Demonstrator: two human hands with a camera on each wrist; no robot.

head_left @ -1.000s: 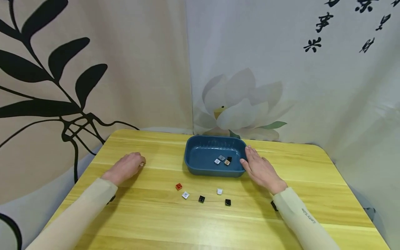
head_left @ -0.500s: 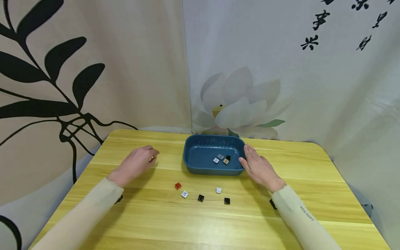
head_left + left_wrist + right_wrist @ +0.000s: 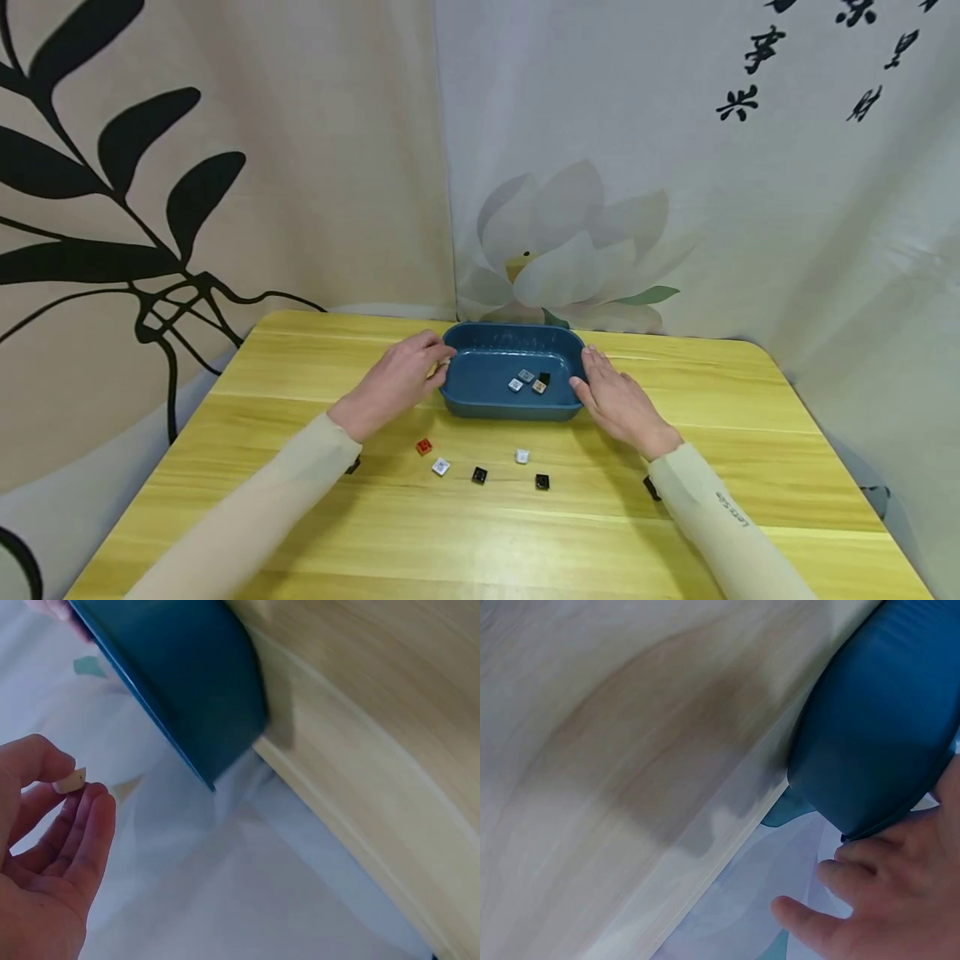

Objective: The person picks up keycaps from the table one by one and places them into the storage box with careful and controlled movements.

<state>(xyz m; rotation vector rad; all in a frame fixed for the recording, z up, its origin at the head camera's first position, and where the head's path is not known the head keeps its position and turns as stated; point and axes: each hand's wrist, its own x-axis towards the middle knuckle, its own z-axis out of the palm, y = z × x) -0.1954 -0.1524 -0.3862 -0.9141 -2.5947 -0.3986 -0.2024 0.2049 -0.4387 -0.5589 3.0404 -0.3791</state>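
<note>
My left hand is at the left end of a blue rectangular dish. Between its thumb and fingertips it pinches a small cream keycap, seen best in the left wrist view, close to the dish's rim. My right hand rests against the right end of the dish with its fingers extended along the rim. Inside the dish lie several keycaps, among them a white one, a cream one and a black one.
On the wooden table in front of the dish lie a red keycap, two white keycaps and two black keycaps. Behind the table's back edge hangs a printed curtain.
My left hand has moved right from the left part of the table to the dish's left rim, carrying the cream keycap. My right hand stays at the dish's right end.
</note>
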